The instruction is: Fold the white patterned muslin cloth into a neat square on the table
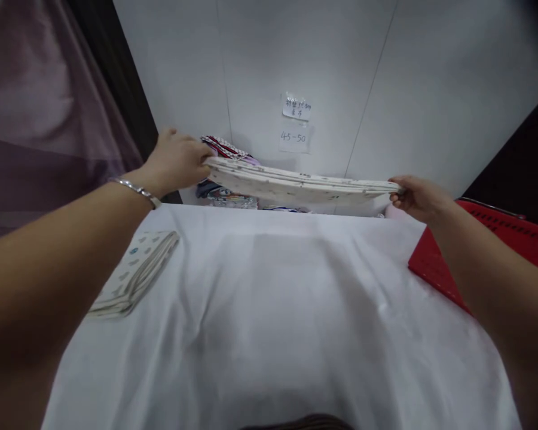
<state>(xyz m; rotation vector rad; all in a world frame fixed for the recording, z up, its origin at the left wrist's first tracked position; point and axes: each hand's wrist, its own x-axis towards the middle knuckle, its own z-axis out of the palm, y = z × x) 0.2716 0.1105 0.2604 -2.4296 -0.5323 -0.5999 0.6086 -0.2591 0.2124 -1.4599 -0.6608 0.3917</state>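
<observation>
A long white cloth (296, 184) with small dark marks, folded in several layers, is stretched in the air beyond the far edge of the table. My left hand (179, 158), with a silver bangle at the wrist, pinches its left end. At the other end, my right hand (416, 194) grips the folded layers between thumb and fingers. Another folded cloth (138, 272), white with grey and blue prints, lies on the table's left side below my left forearm.
A white sheet (287, 310) with creases covers the table. To the right stands a red plastic basket (448, 263). Patterned fabrics (226, 146) are piled behind the table against the pale wall, where paper notes (295, 138) are taped. A pinkish curtain (40, 107) hangs at left.
</observation>
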